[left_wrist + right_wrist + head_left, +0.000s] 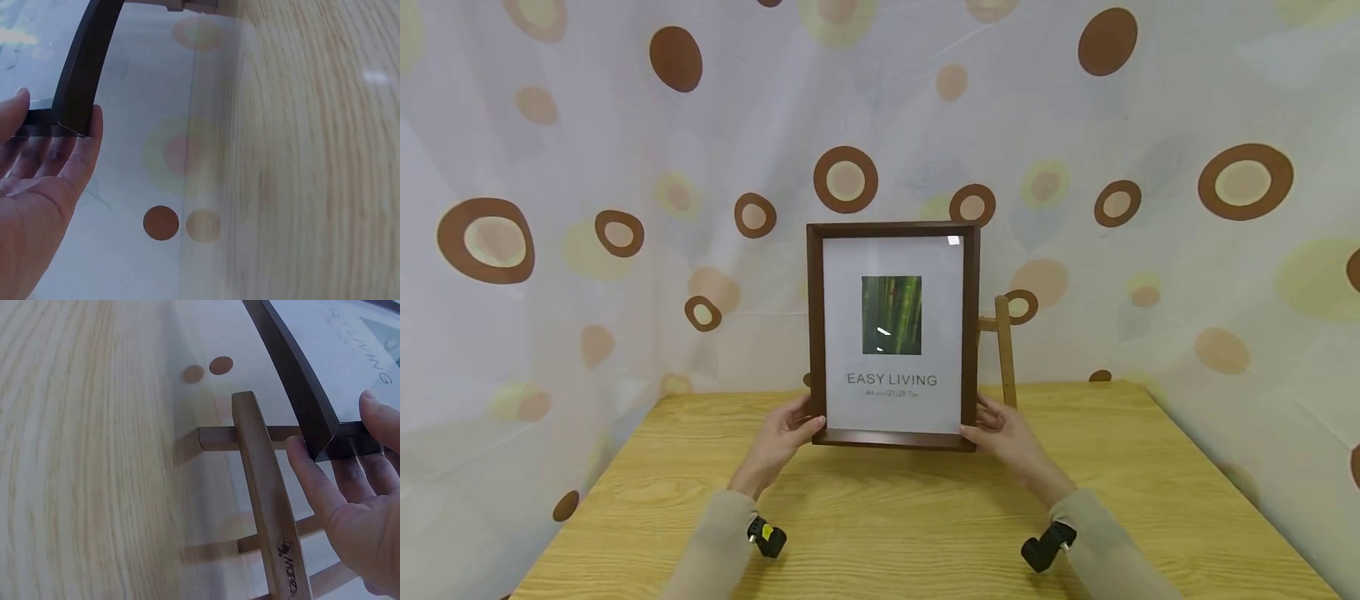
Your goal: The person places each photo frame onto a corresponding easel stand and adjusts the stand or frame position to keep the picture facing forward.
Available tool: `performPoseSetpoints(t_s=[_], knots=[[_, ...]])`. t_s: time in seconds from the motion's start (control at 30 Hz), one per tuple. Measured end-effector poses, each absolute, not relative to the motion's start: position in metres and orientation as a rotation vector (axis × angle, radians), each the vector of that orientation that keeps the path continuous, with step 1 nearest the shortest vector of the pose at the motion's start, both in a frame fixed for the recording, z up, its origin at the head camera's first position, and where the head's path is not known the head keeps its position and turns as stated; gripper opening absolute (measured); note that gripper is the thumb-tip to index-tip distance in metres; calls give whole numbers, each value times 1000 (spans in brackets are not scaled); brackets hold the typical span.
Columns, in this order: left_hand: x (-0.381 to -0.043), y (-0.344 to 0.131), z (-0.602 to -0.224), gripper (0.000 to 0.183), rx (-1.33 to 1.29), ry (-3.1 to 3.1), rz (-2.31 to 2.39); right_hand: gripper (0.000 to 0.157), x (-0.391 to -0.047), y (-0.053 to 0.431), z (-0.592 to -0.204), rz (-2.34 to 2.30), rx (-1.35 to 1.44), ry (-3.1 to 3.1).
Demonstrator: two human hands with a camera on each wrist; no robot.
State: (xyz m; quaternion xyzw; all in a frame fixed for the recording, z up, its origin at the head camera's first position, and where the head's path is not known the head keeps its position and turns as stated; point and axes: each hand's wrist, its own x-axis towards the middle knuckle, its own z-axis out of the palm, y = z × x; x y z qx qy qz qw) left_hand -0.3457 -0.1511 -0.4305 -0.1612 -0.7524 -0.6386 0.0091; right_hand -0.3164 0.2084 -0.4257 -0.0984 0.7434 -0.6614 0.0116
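A dark brown picture frame [892, 333] stands upright between my hands, facing me, with a green bamboo picture and "EASY LIVING" printed on its white sheet. At its lower left corner, my left hand [780, 437] grips the wood, thumb on the front and fingers under and behind. My right hand [1011, 437] grips the lower right corner in the same way. In the left wrist view the frame's dark edge [87, 69] rests in the fingers. The right wrist view shows a wooden easel [257, 456] beside the right fingertips; the picture frame hides most of it in the head view.
A light wood-grain table [895, 525] spreads below the hands. Behind it hangs a pale curtain [730, 125] with brown and yellow circles. Black camera mounts sit at the left wrist [767, 537] and right wrist [1047, 546].
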Motion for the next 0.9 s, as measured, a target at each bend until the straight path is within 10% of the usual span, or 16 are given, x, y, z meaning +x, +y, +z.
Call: performPoseSetpoints(t_s=[0.9], knots=[[-352,-91,-413,56,-625,-2258,-2136,84,-315,258,-419,-2088,-299,2387]])
